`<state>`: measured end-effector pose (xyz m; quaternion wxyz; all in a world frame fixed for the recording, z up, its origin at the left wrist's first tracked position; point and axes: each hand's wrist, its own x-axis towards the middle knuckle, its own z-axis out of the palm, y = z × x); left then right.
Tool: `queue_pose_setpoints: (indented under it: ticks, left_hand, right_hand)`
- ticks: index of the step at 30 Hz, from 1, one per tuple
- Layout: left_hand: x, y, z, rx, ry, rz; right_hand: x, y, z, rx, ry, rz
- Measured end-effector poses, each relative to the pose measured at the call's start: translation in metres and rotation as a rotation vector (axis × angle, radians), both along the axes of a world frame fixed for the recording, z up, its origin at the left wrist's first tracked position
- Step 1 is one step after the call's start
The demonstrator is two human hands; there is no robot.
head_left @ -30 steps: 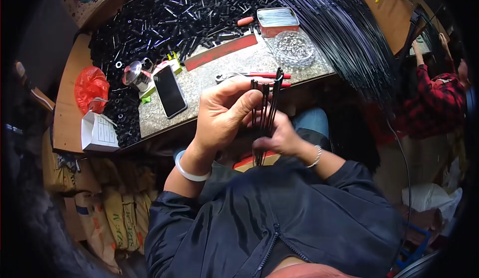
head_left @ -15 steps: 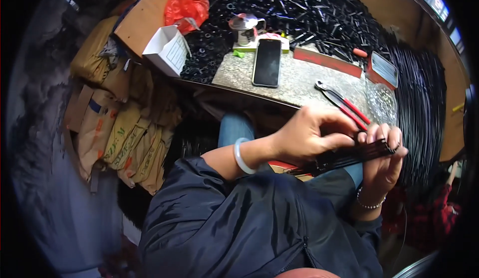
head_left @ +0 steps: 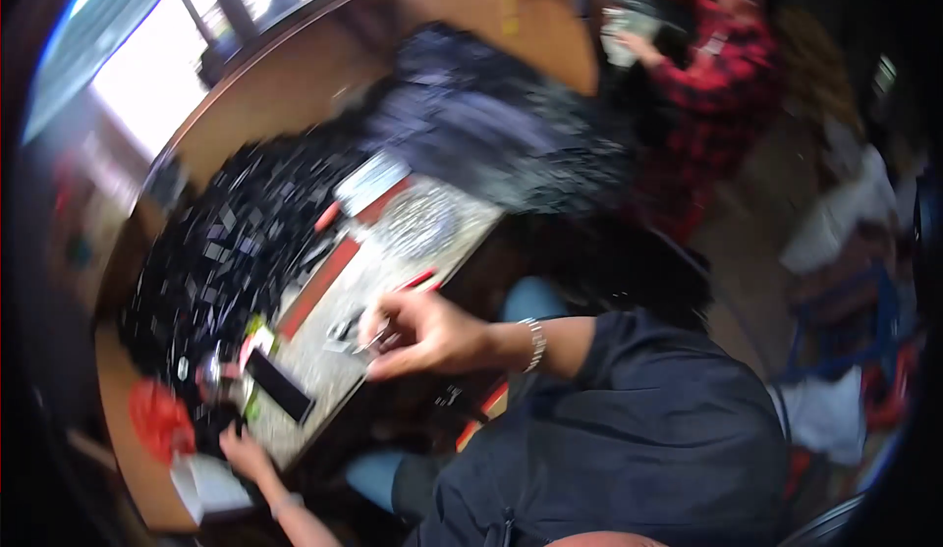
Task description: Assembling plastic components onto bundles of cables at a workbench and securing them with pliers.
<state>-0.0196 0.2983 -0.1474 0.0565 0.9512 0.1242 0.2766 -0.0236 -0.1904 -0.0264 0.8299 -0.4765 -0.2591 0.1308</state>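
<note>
- Small glinting piece (head_left: 386, 339) sat between thumb and fingers of the right hand (head_left: 395, 343), over the near edge of the table; blur hid its exact kind.
- That hand's grip was a partly curled pinch, nearly closed, with the piece apparently its only hold.
- By its looks, the piece would be light, stiff and rather slippery, hardly fragile but easily dropped; best held across its sides with thumb and fingertip pads.
- The left hand (head_left: 246, 452) was at the near left of the table, fingers drawn together just beside the white box (head_left: 211, 488); whether its grip had hold of anything, I cannot tell.
- Close to that hand lay a dark smartphone (head_left: 280, 385), on a speckled board (head_left: 467, 223), with a red plastic bag (head_left: 159, 419) off to the left.
- Just beyond the right hand, red-handled pincers (head_left: 422, 280) showed in part.
- Farther in came a red-brown strip (head_left: 319, 289), a clear dish (head_left: 420, 218) of small shiny bits, and a rectangular tin (head_left: 371, 182).
- Behind these, loose black parts (head_left: 236, 228) were heaped on the left, and a sheaf of black rods (head_left: 471, 115) spread to the right across the table (head_left: 481, 12).
- Well apart, past the table's right end, was a co-worker in a red-and-black checked shirt (head_left: 722, 85).
</note>
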Motion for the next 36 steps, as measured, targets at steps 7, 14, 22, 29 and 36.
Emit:
queue_pose_setpoints:
  ticks: [7,14,22,29,36]
  left_hand:
    - [0.004,-0.02,0.017,0.115,-0.15,-0.068]
    - [0.012,0.023,0.0,-0.009,-0.022,0.038]
    - [0.008,-0.15,0.105,-1.135,-0.329,-0.57]
    - [0.017,-0.262,0.174,-1.497,-0.13,-1.058]
    - [0.016,-0.293,0.176,-1.73,0.131,-1.243]
  right_hand:
    - [0.007,0.007,-0.005,0.132,-0.034,-0.016]
    - [0.005,0.007,-0.006,0.056,-0.067,-0.037]
    - [0.008,0.003,-0.003,-0.144,0.066,-0.09]
    - [0.011,0.032,-0.02,0.038,0.03,0.001]
    - [0.005,0.035,-0.02,0.039,-0.015,0.002]
